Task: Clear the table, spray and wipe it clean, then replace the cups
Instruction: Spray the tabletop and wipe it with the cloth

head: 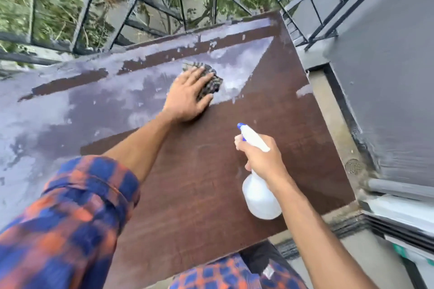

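Note:
A brown table top (211, 171) fills the middle of the head view, with wet, shiny patches across its far and left parts. My left hand (187, 94) lies flat with straight fingers pressing a dark checked cloth (211, 80) onto the wet area toward the far side of the table. My right hand (260, 157) grips the neck of a white spray bottle (260, 192) with a blue nozzle, held above the table's near right part, nozzle pointing toward the far left. No cups are in view.
A dark metal railing (131, 4) runs right behind the table's far edge, with greenery below. A grey wall (387, 54) and a concrete ledge (333, 119) border the table's right side. White window or door framing (399, 218) sits at the lower right.

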